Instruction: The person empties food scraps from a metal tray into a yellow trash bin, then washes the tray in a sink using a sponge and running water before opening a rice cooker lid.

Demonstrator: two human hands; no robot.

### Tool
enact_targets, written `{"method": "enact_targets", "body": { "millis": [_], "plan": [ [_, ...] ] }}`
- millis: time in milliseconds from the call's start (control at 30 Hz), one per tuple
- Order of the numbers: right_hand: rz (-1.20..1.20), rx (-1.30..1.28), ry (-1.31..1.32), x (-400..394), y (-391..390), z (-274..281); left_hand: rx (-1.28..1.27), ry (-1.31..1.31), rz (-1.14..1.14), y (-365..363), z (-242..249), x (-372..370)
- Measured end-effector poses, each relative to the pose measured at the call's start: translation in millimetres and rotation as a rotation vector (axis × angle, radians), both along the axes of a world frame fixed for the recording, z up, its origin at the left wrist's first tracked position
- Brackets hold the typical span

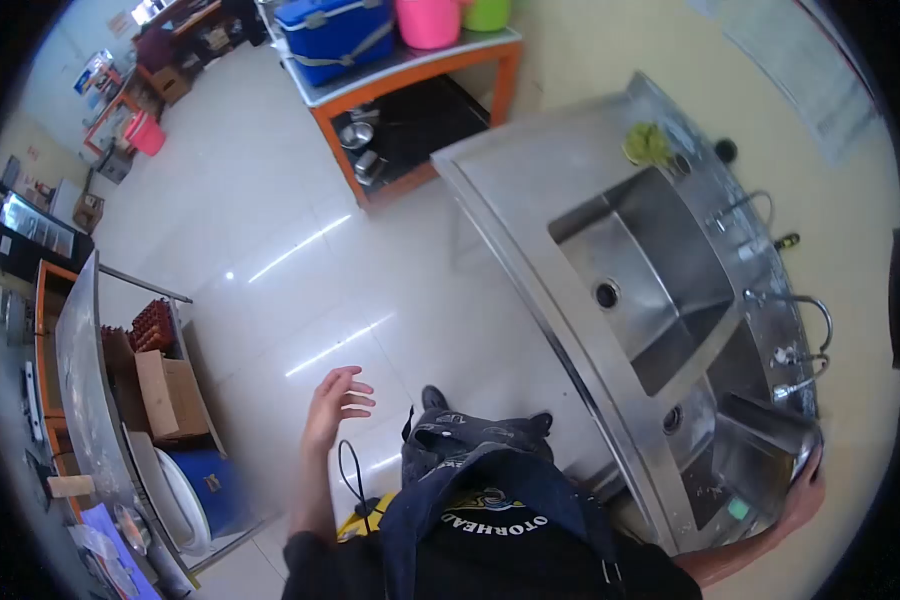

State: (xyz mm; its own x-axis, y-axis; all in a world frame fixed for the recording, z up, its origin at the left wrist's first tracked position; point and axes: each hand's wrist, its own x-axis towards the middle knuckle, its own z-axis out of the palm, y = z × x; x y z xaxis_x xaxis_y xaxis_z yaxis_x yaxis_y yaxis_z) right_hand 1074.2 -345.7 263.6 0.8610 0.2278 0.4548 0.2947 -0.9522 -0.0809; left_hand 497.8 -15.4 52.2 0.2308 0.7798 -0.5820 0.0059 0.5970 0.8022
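My left hand (340,404) hangs over the tiled floor, its fingers apart with nothing in them. At the lower right, my right hand (804,492) is wrapped round the edge of a metal pan (760,450), which is tilted over the nearer sink basin (705,400). A small green item (738,508) lies by the lower end of the pan. The larger basin (660,260) shows a round drain. Two curved faucets stand along the wall side, the nearer one (815,310) just beyond the pan.
The steel counter (510,170) runs along my right, with a yellow-green cloth (647,145) at its far end. Ahead stands an orange-framed table (410,65) with a blue cooler (335,35). Another table (80,340) on the left has a cardboard box (170,395) on its lower shelf.
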Motion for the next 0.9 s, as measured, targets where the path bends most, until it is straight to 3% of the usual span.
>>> {"method": "enact_targets", "body": {
  "millis": [33, 100, 133, 167, 200, 233, 333, 367, 400, 500, 567, 633, 667, 700, 733, 767, 800, 867, 900],
  "plan": [
    [0.328, 0.019, -0.096, -4.8, 22.7, 8.0, 0.132, 0.047, -0.035, 12.0, 2.8, -5.8],
    [0.559, -0.076, 0.202, -64.6, 131.5, 36.0, 0.402, 0.147, -0.119, 35.7, 3.9, 14.1],
    [0.812, 0.158, -0.065, -73.1, 173.1, -1.4, 0.675, 0.219, -0.234, 49.4, 17.7, 27.1],
    [1.052, 0.057, -0.108, -116.2, 238.0, 0.7, 0.940, 0.284, -0.349, 63.9, 44.0, 43.8],
    [1.141, -0.004, 0.162, -158.4, 293.8, -0.6, 1.072, 0.266, -0.442, 77.3, 68.4, 61.6],
    [1.296, 0.099, 0.175, -190.6, 341.6, -23.5, 1.207, 0.248, -0.530, 90.3, 82.8, 70.5],
    [1.440, 0.275, 0.510, -249.6, 450.8, -97.5, 1.095, 0.672, -0.625, 141.2, 61.5, 67.8],
    [1.480, 0.272, 0.695, -261.9, 478.6, -113.2, 0.849, 0.771, -0.603, 164.1, 74.6, 54.4],
    [1.513, 0.272, 0.889, -274.5, 505.4, -130.1, 0.793, 0.712, -0.579, 184.9, 66.0, 34.2],
    [1.583, 0.158, 1.083, -307.4, 598.8, -200.0, 0.657, 0.574, -0.650, 231.6, 44.9, -4.4],
    [1.680, 0.139, 1.220, -316.3, 686.0, -236.9, 0.645, 0.454, -0.464, 263.2, -12.1, -30.3],
    [1.842, 0.180, 1.292, -319.1, 795.0, -250.6, 0.290, 0.414, -0.243, 294.9, -58.6, -62.4],
    [1.799, 0.106, 0.971, -301.5, 857.0, -226.0, 0.241, 0.587, -0.182, 307.4, -79.5, -79.7],
    [1.952, 0.222, 0.616, -271.5, 923.3, -208.7, 0.182, 0.735, -0.131, 306.8, -127.1, -103.6],
    [1.583, 0.282, 0.857, -239.9, 983.4, -200.7, -0.316, 1.058, -0.420, 319.2, -122.7, -109.9],
    [1.445, 0.591, 0.707, -211.5, 1036.2, -170.5, -0.403, 1.080, -0.422, 343.2, -129.0, -115.5],
    [1.439, 0.919, 0.806, -150.0, 1120.8, -189.2, -0.381, 1.054, -0.338, 359.1, -134.2, -118.8],
    [1.086, 1.038, 0.549, -71.0, 1204.2, -133.3, -0.278, 1.001, -0.229, 422.0, -127.5, -112.4],
    [1.043, 1.083, 0.480, -35.3, 1239.5, -113.0, -0.242, 0.988, -0.206, 458.4, -124.7, -106.8]
  ]
}}
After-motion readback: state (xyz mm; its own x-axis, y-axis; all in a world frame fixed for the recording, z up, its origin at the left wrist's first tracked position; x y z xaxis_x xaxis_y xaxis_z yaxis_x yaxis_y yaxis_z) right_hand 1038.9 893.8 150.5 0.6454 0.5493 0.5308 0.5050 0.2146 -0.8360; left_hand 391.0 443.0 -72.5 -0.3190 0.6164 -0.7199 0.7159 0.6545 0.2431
